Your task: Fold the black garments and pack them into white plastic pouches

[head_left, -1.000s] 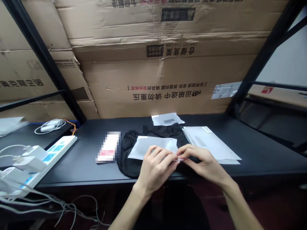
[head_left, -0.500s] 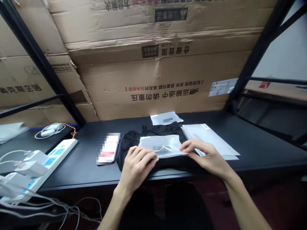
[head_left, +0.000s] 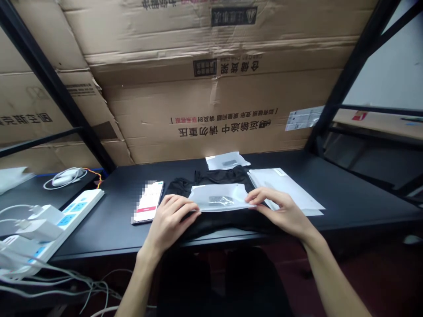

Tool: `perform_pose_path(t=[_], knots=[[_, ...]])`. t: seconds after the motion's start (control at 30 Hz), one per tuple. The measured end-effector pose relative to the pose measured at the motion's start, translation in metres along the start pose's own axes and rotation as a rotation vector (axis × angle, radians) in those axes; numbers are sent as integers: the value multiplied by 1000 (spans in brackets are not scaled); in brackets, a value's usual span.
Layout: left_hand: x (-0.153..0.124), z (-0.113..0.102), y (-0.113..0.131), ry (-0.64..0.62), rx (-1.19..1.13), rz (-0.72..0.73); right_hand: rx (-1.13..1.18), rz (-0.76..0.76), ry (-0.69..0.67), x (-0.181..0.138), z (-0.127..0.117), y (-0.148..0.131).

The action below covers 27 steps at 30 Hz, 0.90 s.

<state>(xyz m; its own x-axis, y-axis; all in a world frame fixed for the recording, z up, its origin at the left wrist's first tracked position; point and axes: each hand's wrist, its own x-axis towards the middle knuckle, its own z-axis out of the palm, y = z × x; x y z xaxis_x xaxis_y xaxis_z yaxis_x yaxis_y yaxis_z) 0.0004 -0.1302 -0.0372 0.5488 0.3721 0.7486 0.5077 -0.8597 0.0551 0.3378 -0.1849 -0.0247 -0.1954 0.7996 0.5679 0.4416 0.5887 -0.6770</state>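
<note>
While our left hand (head_left: 170,222) and right hand (head_left: 280,209) sit open, fingertips just touching its ends, a frosted translucent plastic bag (head_left: 218,198) lies flat on soft black fabric (head_left: 220,177), between a slim smartphone (head_left: 147,208) and smooth white plastic sleeves (head_left: 284,185).

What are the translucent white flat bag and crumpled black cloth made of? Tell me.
The translucent white flat bag looks like frosted plastic film: cloudy, showing a dark shape through it. The crumpled black cloth seems soft fabric, from its loose folds; fibre unclear.
</note>
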Motion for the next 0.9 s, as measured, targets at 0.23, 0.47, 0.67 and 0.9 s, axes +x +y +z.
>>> perform_pose_path(t=[0.23,0.47,0.67,0.9], knots=[[-7,-9,-14,-8,19,-48,9,-11,13,0,0,3],[-10,-15,-19,-35,41,-71,2,-20,25,-2,-1,8],[-10,-20,-22,-36,32,-72,12,-18,33,-1,1,8],[-12,-21,-26,-45,27,-78,26,-8,19,-1,1,9]])
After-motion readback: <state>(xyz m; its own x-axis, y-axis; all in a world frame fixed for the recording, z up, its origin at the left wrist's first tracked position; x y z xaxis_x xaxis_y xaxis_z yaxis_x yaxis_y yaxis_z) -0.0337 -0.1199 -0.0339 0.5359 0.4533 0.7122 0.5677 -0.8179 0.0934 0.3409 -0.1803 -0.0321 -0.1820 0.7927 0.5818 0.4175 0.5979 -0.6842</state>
